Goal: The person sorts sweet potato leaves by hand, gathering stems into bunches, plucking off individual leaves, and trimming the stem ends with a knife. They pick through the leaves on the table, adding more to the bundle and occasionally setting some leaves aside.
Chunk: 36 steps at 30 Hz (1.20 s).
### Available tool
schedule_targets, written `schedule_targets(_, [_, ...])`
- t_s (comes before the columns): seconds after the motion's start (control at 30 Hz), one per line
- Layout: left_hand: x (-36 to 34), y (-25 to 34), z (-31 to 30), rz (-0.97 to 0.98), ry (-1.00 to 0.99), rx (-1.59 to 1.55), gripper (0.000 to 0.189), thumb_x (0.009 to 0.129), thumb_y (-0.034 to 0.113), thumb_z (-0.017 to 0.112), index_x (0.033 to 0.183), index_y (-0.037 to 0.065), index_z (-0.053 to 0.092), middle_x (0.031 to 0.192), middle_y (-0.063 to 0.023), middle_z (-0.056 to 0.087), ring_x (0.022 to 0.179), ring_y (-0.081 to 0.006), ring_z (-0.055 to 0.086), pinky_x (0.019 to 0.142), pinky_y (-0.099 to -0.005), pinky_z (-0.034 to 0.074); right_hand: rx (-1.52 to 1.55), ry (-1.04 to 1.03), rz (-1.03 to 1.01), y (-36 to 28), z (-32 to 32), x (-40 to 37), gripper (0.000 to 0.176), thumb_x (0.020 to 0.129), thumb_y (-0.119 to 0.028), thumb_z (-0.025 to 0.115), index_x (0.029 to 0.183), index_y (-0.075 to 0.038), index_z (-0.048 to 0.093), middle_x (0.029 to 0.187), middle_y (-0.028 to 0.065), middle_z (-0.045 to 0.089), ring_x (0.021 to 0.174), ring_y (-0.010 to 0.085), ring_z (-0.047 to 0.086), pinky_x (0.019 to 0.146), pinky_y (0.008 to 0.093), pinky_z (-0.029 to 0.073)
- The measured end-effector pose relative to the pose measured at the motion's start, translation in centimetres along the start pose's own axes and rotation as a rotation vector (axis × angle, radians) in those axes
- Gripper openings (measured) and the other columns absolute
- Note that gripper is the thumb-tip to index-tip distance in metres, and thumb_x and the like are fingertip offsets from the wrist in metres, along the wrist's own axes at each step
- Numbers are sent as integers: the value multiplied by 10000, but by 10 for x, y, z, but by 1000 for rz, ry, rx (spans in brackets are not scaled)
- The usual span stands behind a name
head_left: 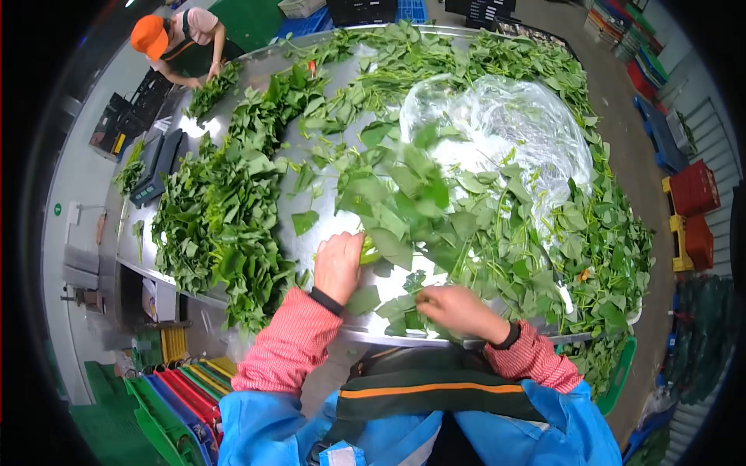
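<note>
My left hand point(339, 266) is closed around the stems of a bunch of leafy greens point(396, 194), whose leaves fan out up and to the right, partly blurred. To its right, my right hand point(460, 311) has its fingers pinched together at some leaves low over the metal table point(299, 221); what lies between them is too small to make out. Loose stems and leaves point(497, 248) spread beyond my right hand. Behind them a clear plastic bag point(536, 132) lies crumpled on the greens.
A long heap of greens point(225, 225) lies to the left, beside a dark scale point(158, 167). At the back left, a person in an orange cap point(149, 36) handles greens. Coloured crates point(183, 400) stand below the table at left; red crates point(694, 188) stand at right.
</note>
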<state>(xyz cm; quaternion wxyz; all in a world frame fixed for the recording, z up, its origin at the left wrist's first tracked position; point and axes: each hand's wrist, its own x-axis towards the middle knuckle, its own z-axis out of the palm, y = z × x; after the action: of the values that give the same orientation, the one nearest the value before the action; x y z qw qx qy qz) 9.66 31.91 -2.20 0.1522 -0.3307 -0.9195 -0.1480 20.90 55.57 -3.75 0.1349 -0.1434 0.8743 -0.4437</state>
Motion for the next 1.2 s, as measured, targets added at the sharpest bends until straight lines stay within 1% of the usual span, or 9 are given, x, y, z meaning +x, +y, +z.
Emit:
schedule_targets(0.43, [5,-11,-37,212,307,214,233,710,137,620,942,108,628,780,-23,520,746,-209,532,740,-380,417,45,130,-37,-4,3,-8,270,825,-268,619,1048,-117,627,922,146,661,847,363,621,718,412,506])
schedule_targets(0.5, [-7,-21,-21,152,235,190,204,705,160,627,902,109,631,783,-25,534,738,-213,530,721,-379,410,40,188,105,3,-29,-4,257,826,-230,616,1042,-93,625,891,160,656,832,369,621,706,412,505])
schedule_targets(0.6, [-32,-33,25,-325,-146,-279,194,678,225,638,840,117,636,771,-37,557,742,-232,541,686,-380,397,313,634,-3,-5,-85,8,167,903,-151,585,970,-4,626,680,6,561,615,74,474,564,235,403])
schedule_targets(0.67, [-11,-6,4,-242,-361,-153,202,675,235,638,842,121,638,773,-40,560,752,-238,544,679,-388,396,382,634,-18,-26,-118,16,232,897,-165,612,1072,-14,595,654,-36,444,602,39,385,549,207,346])
schedule_targets(0.77, [22,35,-32,-120,-670,45,214,670,250,639,844,126,641,777,-45,564,767,-248,549,669,-400,393,486,580,-35,-41,-124,43,322,861,-167,648,1135,-13,575,697,-4,547,635,72,470,595,234,402])
schedule_targets(0.9, [-17,30,-6,139,100,-238,274,703,235,632,953,126,659,867,-90,625,792,-269,606,875,-422,455,386,560,-62,-13,-105,68,177,828,-130,652,931,14,637,724,31,617,671,108,543,630,293,451])
schedule_targets(1.03, [-27,36,12,-331,-181,-1034,226,826,163,585,1017,44,613,947,-84,633,934,-227,608,860,-399,488,354,517,-28,-7,-91,76,62,806,-54,609,812,8,614,681,25,605,640,106,527,601,296,444])
schedule_targets(1.13, [-30,36,-2,24,-345,-273,333,660,33,619,989,78,610,960,-94,613,945,-266,586,961,-424,398,351,373,-5,-3,-88,78,129,845,-133,641,866,-14,595,757,18,603,683,95,523,602,276,424])
schedule_targets(1.2, [-34,33,5,10,-176,-481,275,673,95,625,940,36,591,771,-122,605,810,-316,598,822,-410,472,370,417,-80,32,-83,88,198,851,-166,659,950,-11,584,818,20,593,729,88,513,614,272,417])
